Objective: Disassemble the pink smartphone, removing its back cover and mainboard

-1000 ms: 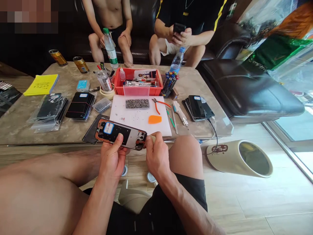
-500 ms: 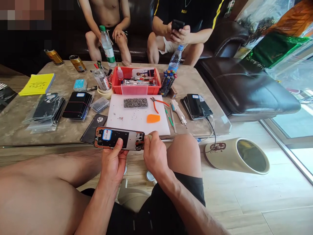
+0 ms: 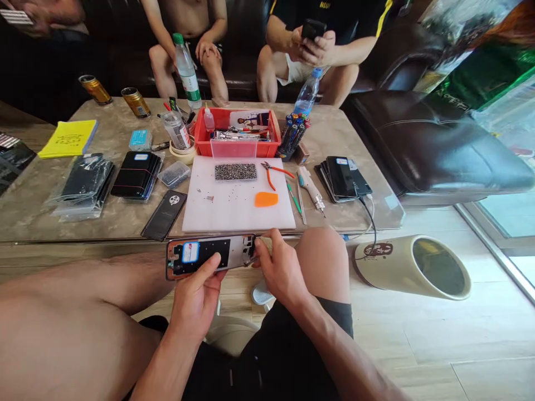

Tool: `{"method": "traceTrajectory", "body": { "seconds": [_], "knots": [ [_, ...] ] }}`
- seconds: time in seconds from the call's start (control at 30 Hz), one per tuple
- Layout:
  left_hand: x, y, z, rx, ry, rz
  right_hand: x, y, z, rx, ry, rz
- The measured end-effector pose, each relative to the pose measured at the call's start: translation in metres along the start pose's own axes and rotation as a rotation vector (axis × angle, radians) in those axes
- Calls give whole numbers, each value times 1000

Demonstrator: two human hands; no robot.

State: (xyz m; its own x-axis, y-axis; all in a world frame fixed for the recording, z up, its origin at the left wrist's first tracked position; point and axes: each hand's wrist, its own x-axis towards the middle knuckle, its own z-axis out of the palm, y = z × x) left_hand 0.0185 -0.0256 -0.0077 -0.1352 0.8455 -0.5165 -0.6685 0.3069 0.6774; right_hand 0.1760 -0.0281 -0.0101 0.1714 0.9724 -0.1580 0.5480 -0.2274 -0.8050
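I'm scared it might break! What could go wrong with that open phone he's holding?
The opened phone is held off the table's edge by the left hand and right hand, over the floor; a slip might drop it. The loose screws on the white mat could easily scatter if bumped.

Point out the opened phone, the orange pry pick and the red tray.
opened phone (image 3: 211, 256), head view, dark middle of its frame.
orange pry pick (image 3: 266, 199), head view, its centre.
red tray (image 3: 202, 148), head view, front wall.

red bin (image 3: 200, 146) behind white mat (image 3: 238, 209), pliers (image 3: 272, 172).
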Motion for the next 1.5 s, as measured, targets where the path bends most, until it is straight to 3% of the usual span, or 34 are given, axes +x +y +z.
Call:
{"method": "traceTrajectory", "body": {
  "seconds": [0.1,0.3,0.57,0.73,0.9,1.0,1.1,1.2,1.33,1.5],
  "knots": [
    [-23,8,-17,24,-24,-142,-18,12,-13,167,-120,46],
    [-52,21,-61,88,-92,-315,-43,19,-16,237,-319,144],
    [-70,13,-91,411,-11,-267,-58,33,-18,335,-408,187],
    [-74,14,-94,463,-69,-323,-65,38,-23,313,-390,156],
    [-66,39,-96,424,-134,-378,-65,36,-33,173,-408,78],
    [-52,54,-90,666,-172,-386,-67,33,-36,106,-428,-2],
    [-41,52,-77,1046,-423,-422,-73,28,-33,68,-479,-64],
    [-41,36,-63,1207,-661,-457,-80,24,-26,37,-518,-70],
    [-50,19,-56,1180,-660,-423,-88,21,-24,62,-482,-3],
    [-56,21,-55,1115,-656,-459,-88,15,-35,108,-518,-71]
  ]
}}
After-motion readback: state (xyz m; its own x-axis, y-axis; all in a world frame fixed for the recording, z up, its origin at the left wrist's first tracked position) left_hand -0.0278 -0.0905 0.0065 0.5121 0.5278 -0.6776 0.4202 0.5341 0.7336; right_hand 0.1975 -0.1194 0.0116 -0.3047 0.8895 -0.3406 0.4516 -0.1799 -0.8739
